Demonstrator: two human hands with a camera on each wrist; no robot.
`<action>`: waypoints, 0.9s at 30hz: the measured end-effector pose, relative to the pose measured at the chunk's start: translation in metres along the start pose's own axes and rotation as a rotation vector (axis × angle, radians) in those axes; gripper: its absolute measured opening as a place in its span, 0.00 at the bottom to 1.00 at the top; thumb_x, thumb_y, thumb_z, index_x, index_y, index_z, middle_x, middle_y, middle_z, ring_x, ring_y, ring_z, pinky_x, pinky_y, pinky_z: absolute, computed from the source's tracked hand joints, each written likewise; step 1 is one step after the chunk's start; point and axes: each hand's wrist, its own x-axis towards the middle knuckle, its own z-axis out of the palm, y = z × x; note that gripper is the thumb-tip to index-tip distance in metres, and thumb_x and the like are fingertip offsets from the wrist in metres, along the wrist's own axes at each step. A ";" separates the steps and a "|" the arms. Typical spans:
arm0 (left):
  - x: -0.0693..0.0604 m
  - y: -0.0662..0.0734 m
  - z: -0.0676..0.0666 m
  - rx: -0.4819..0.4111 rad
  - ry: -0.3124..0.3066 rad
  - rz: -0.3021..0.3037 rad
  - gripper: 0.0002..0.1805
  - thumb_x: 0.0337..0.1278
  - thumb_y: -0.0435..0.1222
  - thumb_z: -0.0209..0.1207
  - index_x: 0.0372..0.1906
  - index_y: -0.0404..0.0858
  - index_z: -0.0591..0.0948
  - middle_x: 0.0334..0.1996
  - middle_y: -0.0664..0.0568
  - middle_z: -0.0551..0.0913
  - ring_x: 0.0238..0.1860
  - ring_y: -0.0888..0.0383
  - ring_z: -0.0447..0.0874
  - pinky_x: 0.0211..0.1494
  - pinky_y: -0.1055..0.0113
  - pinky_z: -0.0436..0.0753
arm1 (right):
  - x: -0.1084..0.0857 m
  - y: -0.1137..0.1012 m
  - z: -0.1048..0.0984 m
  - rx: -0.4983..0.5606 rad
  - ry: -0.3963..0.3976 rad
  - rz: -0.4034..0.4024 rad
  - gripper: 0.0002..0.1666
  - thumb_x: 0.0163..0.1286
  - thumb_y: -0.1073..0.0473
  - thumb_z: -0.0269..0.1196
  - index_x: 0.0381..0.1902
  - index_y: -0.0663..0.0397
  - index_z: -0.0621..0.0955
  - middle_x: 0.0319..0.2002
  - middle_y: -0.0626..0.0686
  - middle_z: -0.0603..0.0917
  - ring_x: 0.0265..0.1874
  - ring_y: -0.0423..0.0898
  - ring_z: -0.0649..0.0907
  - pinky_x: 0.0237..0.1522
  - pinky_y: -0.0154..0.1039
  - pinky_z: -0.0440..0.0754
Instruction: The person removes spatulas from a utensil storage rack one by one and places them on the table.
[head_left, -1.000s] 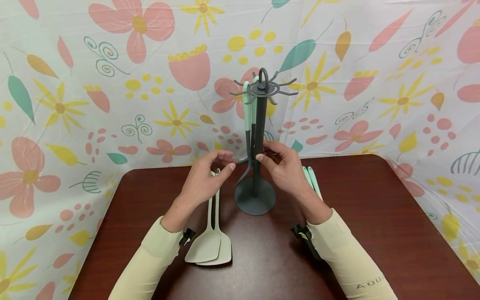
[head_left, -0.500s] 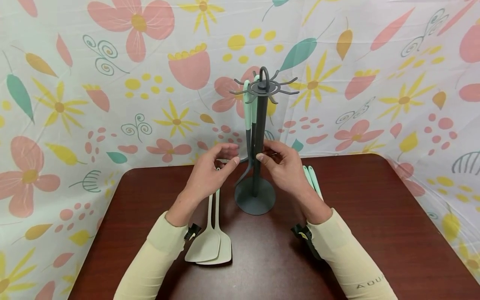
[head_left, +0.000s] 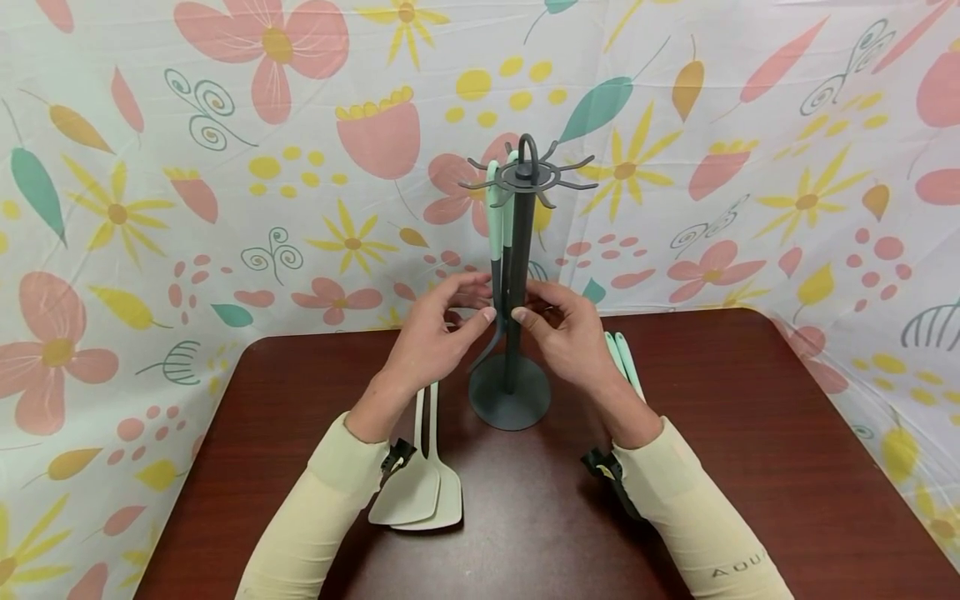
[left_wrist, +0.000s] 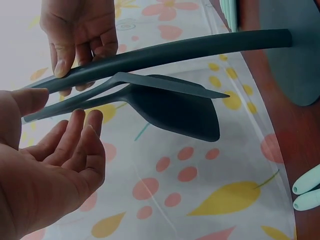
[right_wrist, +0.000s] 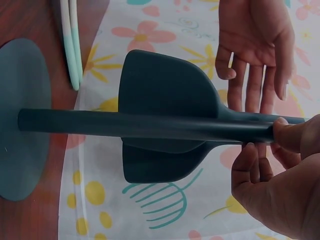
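Observation:
A dark utensil stand [head_left: 520, 233] with a ring of hooks stands upright on the table. From its left side hang two dark turners [left_wrist: 170, 107] with mint-green handle ends; their blades show well in the right wrist view. My right hand [head_left: 567, 333] grips the stand's pole, thumb at the front and fingers behind. My left hand [head_left: 435, 333] is beside the turners' dark shafts, thumb and loosely bent fingers spread on either side of them. Whether it touches them I cannot tell.
Two cream turners [head_left: 416, 492] lie overlapped on the table [head_left: 525, 533] by my left wrist. Mint-green handles [head_left: 626, 358] of other utensils show behind my right forearm, which hides the rest. A flower-patterned cloth [head_left: 300, 192] hangs behind the table.
My left hand has moved right and slightly up, to the hanging turners' shafts. My right hand stays on the pole, and the stand has not moved.

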 end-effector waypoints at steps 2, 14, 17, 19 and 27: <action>0.001 0.000 0.001 0.002 -0.003 0.007 0.24 0.76 0.42 0.64 0.72 0.47 0.78 0.58 0.58 0.85 0.56 0.62 0.85 0.51 0.56 0.83 | 0.000 0.000 0.000 -0.004 0.000 -0.001 0.20 0.74 0.68 0.69 0.62 0.57 0.86 0.47 0.56 0.89 0.42 0.49 0.86 0.43 0.31 0.84; 0.005 0.000 0.006 0.019 -0.013 0.011 0.20 0.75 0.38 0.65 0.67 0.43 0.80 0.55 0.55 0.86 0.54 0.60 0.87 0.52 0.56 0.83 | 0.000 0.001 0.000 0.004 0.002 0.005 0.20 0.74 0.68 0.69 0.62 0.58 0.86 0.47 0.57 0.88 0.43 0.49 0.86 0.44 0.31 0.84; 0.007 -0.002 0.007 0.015 -0.006 0.007 0.19 0.75 0.37 0.65 0.65 0.43 0.81 0.53 0.54 0.87 0.52 0.59 0.88 0.51 0.55 0.84 | 0.000 0.002 0.000 0.001 0.002 0.004 0.20 0.74 0.68 0.68 0.62 0.58 0.86 0.47 0.57 0.88 0.43 0.49 0.86 0.44 0.31 0.84; 0.007 -0.004 0.009 0.010 0.001 0.007 0.17 0.74 0.36 0.65 0.63 0.43 0.81 0.52 0.54 0.87 0.51 0.59 0.89 0.50 0.56 0.84 | 0.000 0.002 0.000 0.002 0.000 0.005 0.20 0.74 0.68 0.68 0.62 0.58 0.86 0.47 0.57 0.88 0.42 0.49 0.86 0.44 0.31 0.84; 0.008 -0.008 0.013 -0.008 0.012 0.000 0.12 0.75 0.34 0.64 0.57 0.43 0.82 0.48 0.54 0.88 0.48 0.59 0.89 0.52 0.58 0.86 | 0.000 -0.001 0.000 0.009 -0.008 0.008 0.20 0.74 0.68 0.68 0.62 0.58 0.86 0.47 0.56 0.88 0.42 0.49 0.86 0.44 0.32 0.84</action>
